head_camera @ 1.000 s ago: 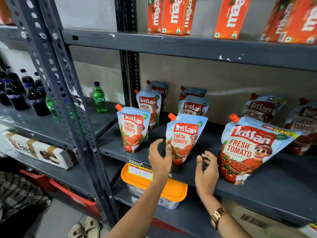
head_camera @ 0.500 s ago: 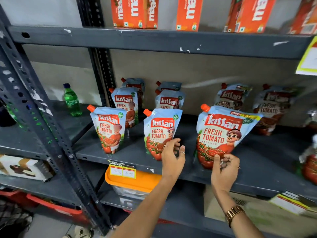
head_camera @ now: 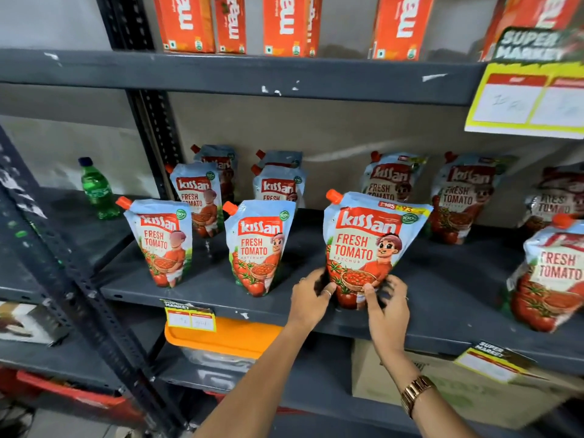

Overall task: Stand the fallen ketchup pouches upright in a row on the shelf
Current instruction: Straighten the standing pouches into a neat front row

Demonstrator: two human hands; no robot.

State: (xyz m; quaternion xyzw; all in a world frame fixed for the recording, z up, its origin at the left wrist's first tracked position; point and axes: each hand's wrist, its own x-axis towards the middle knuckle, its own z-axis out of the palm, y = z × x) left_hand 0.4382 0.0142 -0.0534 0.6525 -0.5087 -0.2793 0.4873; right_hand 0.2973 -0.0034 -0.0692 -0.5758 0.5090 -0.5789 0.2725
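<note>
A large ketchup pouch point(head_camera: 369, 245) with an orange cap stands upright near the front of the grey shelf point(head_camera: 202, 298). My left hand point(head_camera: 311, 295) grips its lower left side and my right hand point(head_camera: 387, 306) grips its lower right side. Two smaller pouches point(head_camera: 162, 245) point(head_camera: 259, 245) stand upright in the front row to its left. Several more pouches point(head_camera: 392, 181) stand behind, toward the back wall. Another large pouch point(head_camera: 553, 273) stands at the right edge.
A green bottle point(head_camera: 94, 188) stands on the neighbouring shelf at left. Orange juice cartons point(head_camera: 290, 23) line the shelf above. A yellow price tag point(head_camera: 531, 99) hangs at upper right. Below sit an orange-lidded tub point(head_camera: 221, 339) and a cardboard box point(head_camera: 458, 396).
Both hands left the middle small pouch and moved right onto the large pouch's base. The view shifted right and closer to the shelf.
</note>
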